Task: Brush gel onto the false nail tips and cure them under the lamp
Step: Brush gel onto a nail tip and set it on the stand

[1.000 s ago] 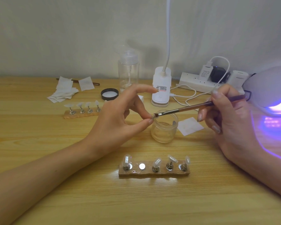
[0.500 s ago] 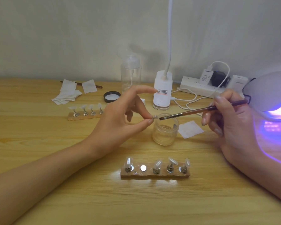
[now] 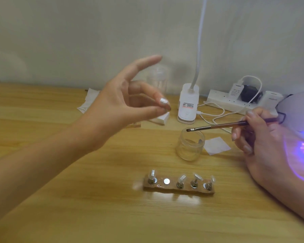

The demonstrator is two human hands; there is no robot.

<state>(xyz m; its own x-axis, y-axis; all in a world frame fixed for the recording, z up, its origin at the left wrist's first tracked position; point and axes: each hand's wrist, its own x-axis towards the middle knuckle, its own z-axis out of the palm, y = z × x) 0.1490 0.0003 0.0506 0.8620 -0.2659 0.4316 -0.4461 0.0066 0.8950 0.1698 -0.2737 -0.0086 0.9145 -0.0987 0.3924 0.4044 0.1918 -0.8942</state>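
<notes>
Though blurred, left hand (image 3: pixel 112 106) fingers (image 3: pixel 147 112) — seemingly — tight on a nail tip (image 3: pixel 163 102); right hand (image 3: pixel 263 144) fingers round brush (image 3: pixel 218 126).

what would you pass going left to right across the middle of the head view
left hand pinching a false nail tip → glass jar → white square wipe → right hand gripping the brush → lit nail lamp

lamp base label (image 3: pixel 188 105), print illegible

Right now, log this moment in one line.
left hand: pinches tip, raised | right hand: holds brush over jar | UV lamp: lit
</notes>
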